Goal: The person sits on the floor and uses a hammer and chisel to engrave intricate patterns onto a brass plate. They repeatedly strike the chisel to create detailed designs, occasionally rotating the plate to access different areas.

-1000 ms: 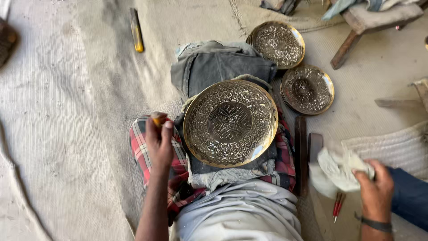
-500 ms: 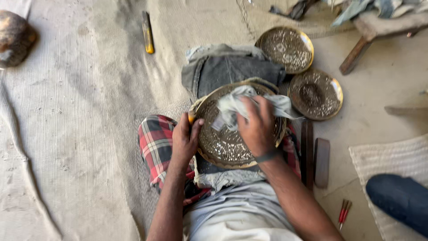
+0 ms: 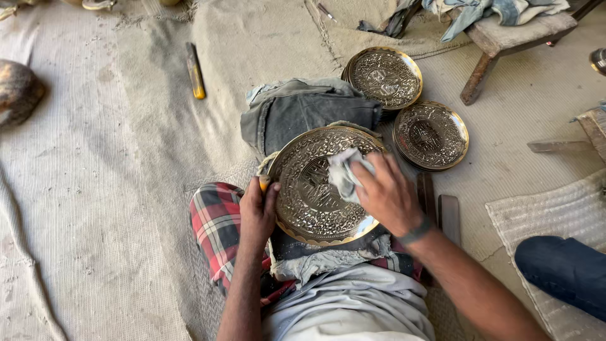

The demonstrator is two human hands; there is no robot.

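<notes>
A large engraved brass plate (image 3: 309,189) rests tilted on my lap, over a grey cloth pad and a red checked garment (image 3: 213,230). My left hand (image 3: 257,211) grips the plate's left rim and also holds a small yellow-handled tool. My right hand (image 3: 386,192) presses a crumpled white rag (image 3: 343,172) against the plate's upper right face.
Two smaller engraved brass plates (image 3: 386,76) (image 3: 432,134) lie on the floor beyond my lap. A yellow-handled tool (image 3: 195,79) lies on the burlap at the upper left. A wooden stool (image 3: 505,38) stands at the upper right, a dark round lump (image 3: 17,91) at the far left.
My right hand picked up the white rag from the floor at the right, brought it onto the plate and now rubs nearer the right rim. My left hand stays on the left rim.
</notes>
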